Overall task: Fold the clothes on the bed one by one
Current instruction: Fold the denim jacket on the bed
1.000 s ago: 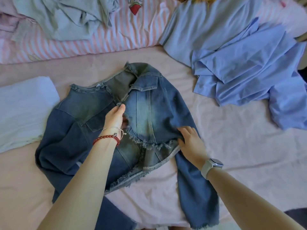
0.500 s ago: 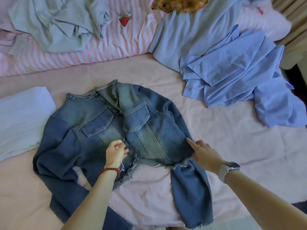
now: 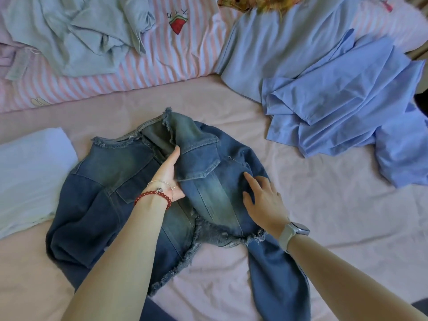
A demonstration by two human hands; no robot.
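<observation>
denim jacket [image 3: 129,181] on bed [image 3: 324,205] | around: 1 white folded cloth [image 3: 30,177], 1 blue shirt [image 3: 335,89], 1 grey garment [image 3: 76,35] | left hand [image 3: 168,174] fingers under front panel, grip unclear | right hand [image 3: 264,202] fingers flat, pressing jacket

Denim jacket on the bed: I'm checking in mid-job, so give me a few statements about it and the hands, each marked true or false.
1. The left hand is slid under the jacket's front panel. True.
2. The right hand lies on top of the denim jacket with straight fingers. True.
3. The jacket is already folded into a neat square. False: it lies spread out, both sleeves still out to the sides.
4. The blue shirt lies under the jacket. False: it lies apart, toward the far right of the bed.
5. A folded white cloth lies left of the jacket. True.
</observation>
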